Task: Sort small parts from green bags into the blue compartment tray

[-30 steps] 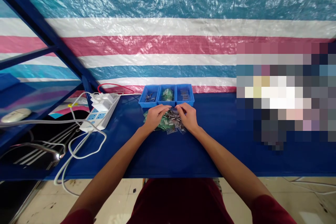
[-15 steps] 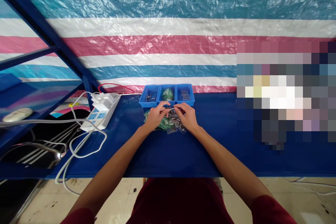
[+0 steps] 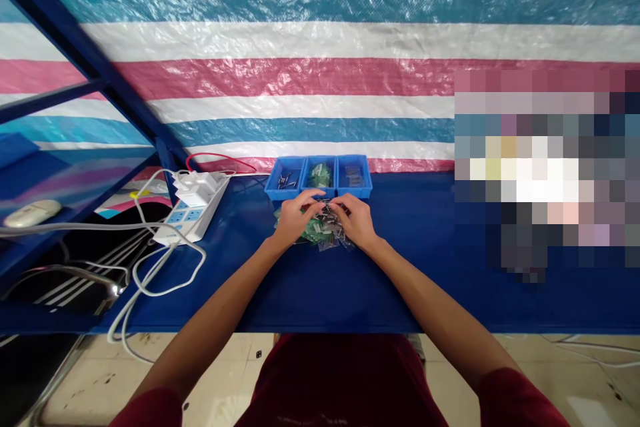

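My left hand (image 3: 295,217) and my right hand (image 3: 356,219) are close together over a pile of small metal pins (image 3: 327,219) and green and clear plastic bags (image 3: 314,232). The right thumb and fingers are pinched near the pile's far edge. Curled toward them, the left thumb and index finger meet around a tiny piece too small to make out. Just beyond my hands stand three joined blue bins: the left bin (image 3: 270,192) has a few metal pins, the middle bin (image 3: 321,192) green bags, the right bin (image 3: 367,188) clear bags.
A white power strip (image 3: 203,223) with plugged-in adapters and looping white cables (image 3: 173,290) lies left on the blue table (image 3: 330,307). A blue metal frame (image 3: 107,87) rises there, with a white mouse (image 3: 34,213) on its shelf. Blurred blocks cover the right side.
My left thumb and index finger parted, then came back in toward the right fingertips. My right hand stayed almost in place. The view has tilted slightly downward.
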The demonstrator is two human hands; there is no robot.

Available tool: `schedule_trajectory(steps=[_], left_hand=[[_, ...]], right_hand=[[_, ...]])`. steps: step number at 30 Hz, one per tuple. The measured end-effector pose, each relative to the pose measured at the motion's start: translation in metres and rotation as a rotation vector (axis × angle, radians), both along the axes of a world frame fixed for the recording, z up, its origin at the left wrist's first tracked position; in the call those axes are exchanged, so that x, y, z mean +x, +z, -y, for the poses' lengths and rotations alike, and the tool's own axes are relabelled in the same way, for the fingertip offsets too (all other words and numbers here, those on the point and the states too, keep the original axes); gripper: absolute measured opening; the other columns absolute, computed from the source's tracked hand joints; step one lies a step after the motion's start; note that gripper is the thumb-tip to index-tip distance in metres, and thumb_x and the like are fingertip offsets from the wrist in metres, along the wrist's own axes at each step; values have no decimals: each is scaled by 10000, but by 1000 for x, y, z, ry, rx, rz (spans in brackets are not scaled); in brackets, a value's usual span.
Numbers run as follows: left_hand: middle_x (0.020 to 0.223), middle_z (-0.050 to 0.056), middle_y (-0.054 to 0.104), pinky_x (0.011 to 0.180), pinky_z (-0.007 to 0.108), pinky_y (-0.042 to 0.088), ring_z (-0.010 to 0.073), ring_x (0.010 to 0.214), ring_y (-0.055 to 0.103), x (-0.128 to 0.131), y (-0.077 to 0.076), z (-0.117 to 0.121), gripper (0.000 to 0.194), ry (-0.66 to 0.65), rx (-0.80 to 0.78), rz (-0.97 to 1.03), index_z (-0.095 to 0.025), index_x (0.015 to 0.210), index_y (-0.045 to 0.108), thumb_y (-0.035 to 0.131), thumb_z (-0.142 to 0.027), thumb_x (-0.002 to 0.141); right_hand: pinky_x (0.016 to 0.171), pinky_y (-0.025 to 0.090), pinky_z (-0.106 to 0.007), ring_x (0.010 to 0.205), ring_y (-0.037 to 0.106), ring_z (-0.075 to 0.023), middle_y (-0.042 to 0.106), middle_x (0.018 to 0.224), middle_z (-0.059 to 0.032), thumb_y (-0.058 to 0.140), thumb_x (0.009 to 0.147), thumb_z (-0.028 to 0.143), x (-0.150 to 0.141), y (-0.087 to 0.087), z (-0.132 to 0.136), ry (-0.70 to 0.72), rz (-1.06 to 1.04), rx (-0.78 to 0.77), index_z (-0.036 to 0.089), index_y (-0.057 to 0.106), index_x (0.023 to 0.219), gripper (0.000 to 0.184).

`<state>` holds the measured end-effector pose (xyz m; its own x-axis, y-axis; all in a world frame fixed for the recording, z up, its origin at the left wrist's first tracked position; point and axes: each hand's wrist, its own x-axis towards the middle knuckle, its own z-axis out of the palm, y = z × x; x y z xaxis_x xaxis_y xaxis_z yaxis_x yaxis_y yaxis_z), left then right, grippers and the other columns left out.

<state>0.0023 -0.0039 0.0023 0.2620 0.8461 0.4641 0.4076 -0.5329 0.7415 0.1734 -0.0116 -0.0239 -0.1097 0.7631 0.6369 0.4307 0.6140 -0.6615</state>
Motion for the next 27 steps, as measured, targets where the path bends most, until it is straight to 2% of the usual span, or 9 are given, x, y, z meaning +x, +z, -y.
schedule_trajectory(steps=[5, 9, 12, 18, 21, 24, 27], left_hand=[[697, 25, 710, 581, 253, 522, 140, 559, 624, 1, -3, -2, 259, 94, 51, 90, -170, 803, 716, 642, -417, 807], [721, 23, 723, 622, 244, 518, 137, 605, 633, 0, -3, -1, 241, 158, 187, -26, -187, 791, 726, 632, -406, 826], [745, 25, 725, 615, 238, 500, 132, 618, 627, 0, -2, 2, 246, 157, 252, -109, -191, 788, 715, 595, -394, 857], [771, 24, 710, 638, 256, 504, 137, 650, 624, 2, 0, 3, 253, 194, 290, -87, -186, 789, 678, 560, -390, 880], [818, 24, 706, 662, 256, 525, 151, 722, 656, 2, 1, 2, 223, 169, 245, -13, -185, 834, 652, 552, -378, 886], [903, 44, 711, 691, 279, 560, 178, 814, 689, 2, 0, 3, 188, 82, 111, 101, -184, 923, 578, 522, -363, 905], [955, 76, 714, 698, 320, 587, 209, 890, 698, 3, -2, 3, 190, 17, -19, 206, -189, 900, 478, 493, -378, 917]], right_hand=[[648, 454, -252, 647, 567, -141, 650, 748, -26, 498, 923, 344, 1, 1, 0, -45, -26, -37, 195, 663, 805, 251], [663, 458, -255, 664, 585, -147, 661, 740, -28, 500, 919, 336, 1, 1, -1, -57, -13, -39, 192, 660, 778, 258], [665, 462, -259, 668, 595, -152, 661, 725, -31, 499, 919, 337, 1, 1, -1, -61, 7, -31, 192, 656, 757, 268], [700, 467, -263, 729, 613, -161, 671, 789, -41, 460, 947, 349, -1, 0, 0, -63, 59, -6, 201, 673, 854, 275], [698, 462, -261, 751, 617, -165, 674, 826, -52, 432, 960, 341, -1, -1, 0, -52, 76, 12, 192, 680, 909, 294], [673, 457, -267, 722, 612, -170, 667, 799, -57, 432, 957, 348, 0, -2, -1, -79, 69, 5, 181, 683, 897, 308], [652, 449, -277, 675, 596, -168, 667, 799, -57, 431, 954, 352, 3, -2, -3, -126, 55, -8, 177, 679, 894, 309]])
